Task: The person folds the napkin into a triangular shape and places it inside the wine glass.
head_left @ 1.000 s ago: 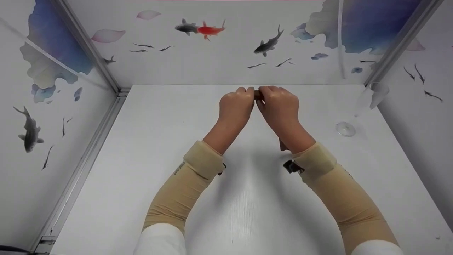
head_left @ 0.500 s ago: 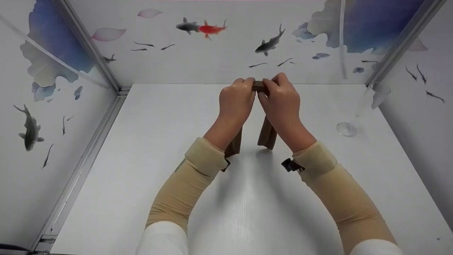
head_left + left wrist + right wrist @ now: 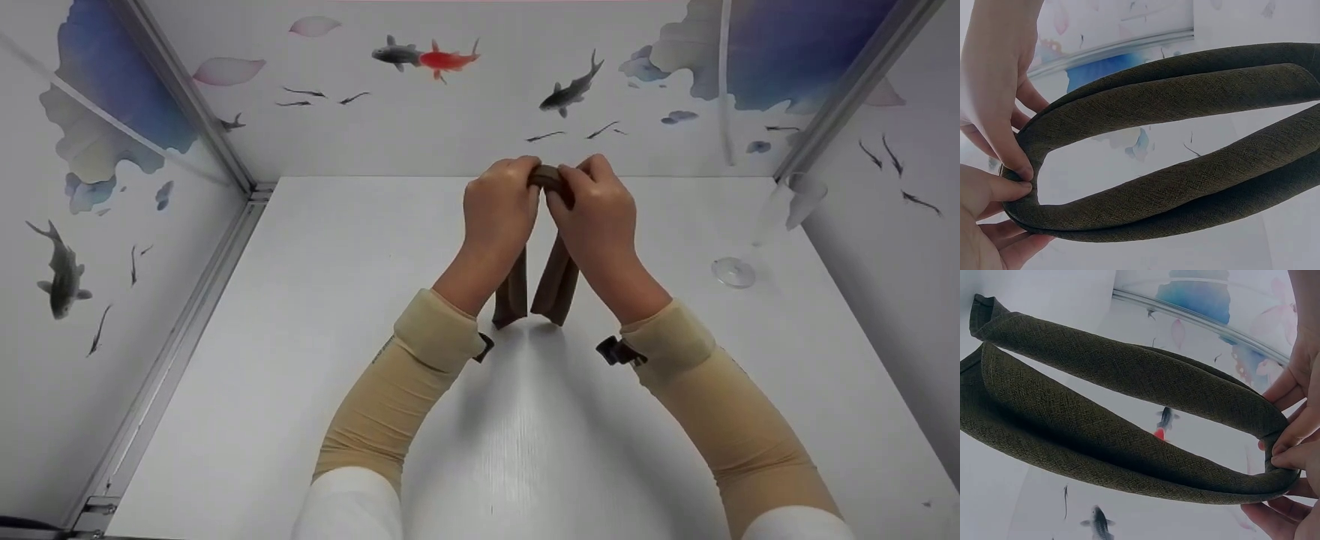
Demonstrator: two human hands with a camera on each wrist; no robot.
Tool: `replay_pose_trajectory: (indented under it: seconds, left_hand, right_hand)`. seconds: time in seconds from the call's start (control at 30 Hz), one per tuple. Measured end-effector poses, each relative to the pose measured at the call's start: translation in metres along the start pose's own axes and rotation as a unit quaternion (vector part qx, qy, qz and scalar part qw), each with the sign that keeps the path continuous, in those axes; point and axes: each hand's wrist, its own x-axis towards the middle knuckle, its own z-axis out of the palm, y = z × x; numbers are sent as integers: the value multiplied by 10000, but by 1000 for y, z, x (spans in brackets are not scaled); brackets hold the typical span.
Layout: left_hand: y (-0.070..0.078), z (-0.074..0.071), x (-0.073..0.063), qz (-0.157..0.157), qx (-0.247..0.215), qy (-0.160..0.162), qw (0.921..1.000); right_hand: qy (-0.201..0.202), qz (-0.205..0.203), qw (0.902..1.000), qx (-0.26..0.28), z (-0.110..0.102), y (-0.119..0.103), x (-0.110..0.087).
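A dark brown woven cloth (image 3: 554, 289), its long edges rolled inward into a thick strip, is bent at its middle into a narrow arch. Left hand (image 3: 500, 206) and right hand (image 3: 598, 210) pinch it side by side at the bend, near the table's far edge. Both halves hang between the forearms, with their lower ends close over the tabletop. In the left wrist view the rolled cloth (image 3: 1174, 95) forms a long loop from the fingertips. The right wrist view shows the two rolled halves of the cloth (image 3: 1129, 374) close together at their far ends.
A clear stemmed glass (image 3: 733, 272) stands at the right of the white table (image 3: 337, 255), its bowl near the right wall. Printed panels with fish enclose the back (image 3: 450, 120) and both sides, joined by metal rails.
Both hands have risen slightly, the right fingers shifting their hold. The cloth's halves have come out from behind the forearms and swung towards each other, while its middle has gone from flat to arched.
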Motion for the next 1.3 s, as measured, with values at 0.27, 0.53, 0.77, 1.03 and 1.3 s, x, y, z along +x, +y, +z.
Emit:
replay_pose_trajectory:
  seconds: [0.27,0.53,0.77,1.03,1.3]
  left_hand:
    - [3,-6,2,-241,-118,-124,9996]
    - [3,-9,4,-533,-537,-136,9970]
    - [6,-13,5,-611,-487,-187,9968]
    - [5,-13,6,-578,-242,-204,9978]
    - [5,-12,5,-657,-309,-190,9972]
  right_hand:
    - [77,58,9999,92,1,0,-3]
    - [140,124,9997,170,4,-2,-6]
    - [210,96,9994,261,5,-3,-7]
    - [217,-15,9994,255,6,-3,-7]
    - [292,1,9991,299,10,-2,-9]
